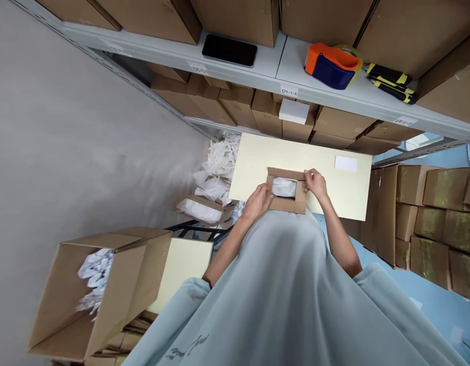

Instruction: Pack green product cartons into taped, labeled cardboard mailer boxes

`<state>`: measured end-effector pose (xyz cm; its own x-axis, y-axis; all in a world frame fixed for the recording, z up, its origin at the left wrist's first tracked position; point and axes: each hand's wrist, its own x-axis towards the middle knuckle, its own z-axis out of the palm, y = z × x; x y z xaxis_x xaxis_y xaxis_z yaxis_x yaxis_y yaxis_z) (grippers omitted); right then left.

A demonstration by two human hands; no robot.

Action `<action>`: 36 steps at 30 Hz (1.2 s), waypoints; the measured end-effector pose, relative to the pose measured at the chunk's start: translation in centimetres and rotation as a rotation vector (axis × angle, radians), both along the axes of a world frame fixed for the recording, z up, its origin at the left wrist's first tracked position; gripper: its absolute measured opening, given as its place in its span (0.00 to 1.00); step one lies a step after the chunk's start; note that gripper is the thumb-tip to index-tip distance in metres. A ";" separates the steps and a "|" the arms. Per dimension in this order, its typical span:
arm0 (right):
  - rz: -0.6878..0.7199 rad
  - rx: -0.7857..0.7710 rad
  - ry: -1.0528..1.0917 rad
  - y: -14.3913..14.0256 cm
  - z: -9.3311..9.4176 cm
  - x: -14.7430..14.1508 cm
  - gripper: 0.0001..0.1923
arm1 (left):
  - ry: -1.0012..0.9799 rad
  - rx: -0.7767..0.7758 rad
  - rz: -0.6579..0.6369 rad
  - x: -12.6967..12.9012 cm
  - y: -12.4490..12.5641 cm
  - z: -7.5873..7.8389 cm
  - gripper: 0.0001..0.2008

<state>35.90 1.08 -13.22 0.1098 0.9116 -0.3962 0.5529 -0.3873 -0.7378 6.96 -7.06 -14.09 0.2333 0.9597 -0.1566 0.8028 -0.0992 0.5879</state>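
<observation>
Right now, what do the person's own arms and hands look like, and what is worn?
Both hands, left hand and right hand, are bare: no gloves, rings or watch visible. Forearms are bare too. Loose pale grey-blue short sleeves end near the elbows; dark script lettering marks the shirt's lower part.

We see soft, even, bright light, faint shadows, wide-angle bending at the edges, and slight blur lower left.

The small box (286, 190) was plain brown cardboard, its contents (284, 187) white. The table (334, 190) was pale cream, with a white label (345, 163) on it. On the light grey shelf (273, 63) were a black phone (229, 50), an orange-and-navy tape dispenser (331, 65) and black-and-yellow tools (390, 82). The sleeve (375, 290) was pale grey-blue.
</observation>
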 end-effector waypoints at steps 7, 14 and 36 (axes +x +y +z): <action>0.140 0.134 -0.100 -3.1 -3.1 1.4 0.12 | -0.017 -0.077 -0.146 -0.3 -0.1 -2.2 0.29; 0.149 0.163 0.138 -5.3 -6.4 2.9 0.17 | -0.114 0.079 0.199 -0.4 2.7 -3.0 0.23; 0.032 0.174 0.101 -4.1 -6.8 3.6 0.21 | -0.176 -0.011 0.251 2.3 6.5 -4.3 0.19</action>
